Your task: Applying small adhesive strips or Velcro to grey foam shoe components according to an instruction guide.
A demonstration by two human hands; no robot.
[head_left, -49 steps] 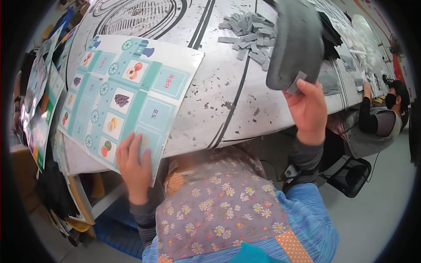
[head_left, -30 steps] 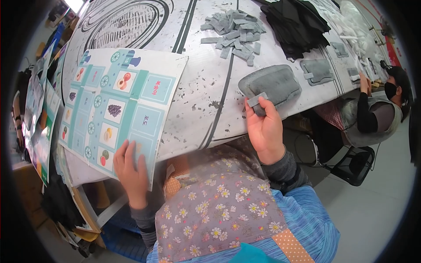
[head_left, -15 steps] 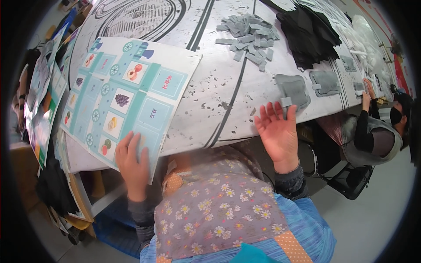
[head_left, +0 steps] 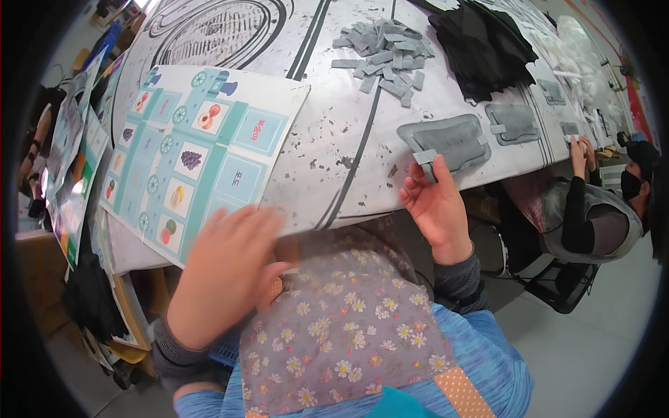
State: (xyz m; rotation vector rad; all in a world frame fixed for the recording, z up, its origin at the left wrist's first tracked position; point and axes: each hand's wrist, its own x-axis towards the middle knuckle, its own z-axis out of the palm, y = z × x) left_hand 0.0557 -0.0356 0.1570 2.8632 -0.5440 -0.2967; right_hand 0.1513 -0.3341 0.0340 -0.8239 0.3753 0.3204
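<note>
My right hand (head_left: pixel 439 212) pinches a small tab at the near left corner of a grey felt pad (head_left: pixel 449 143), thumb on top. Most of the pad lies tilted on the table's near edge. Blurred by motion, my left hand (head_left: pixel 226 268) hangs over the near edge of the table, with nothing seen in it and its thumb apart from the fingers. Just beyond it lies a teal and white printed board (head_left: pixel 261 130) with fruit pictures, reaching over the table's edge.
Loose grey felt strips (head_left: pixel 383 59) are heaped on the far side, beside a black cloth pile (head_left: pixel 481 49). Another grey pad (head_left: pixel 512 124) lies to the right. A co-worker (head_left: pixel 592 209) sits at the right end, hands on a similar piece. More printed boards (head_left: pixel 73 160) stand at the left.
My left hand has come off the board and moved right and nearer. My right hand has closed on the grey pad's tab, and the pad has turned and shifted left.
</note>
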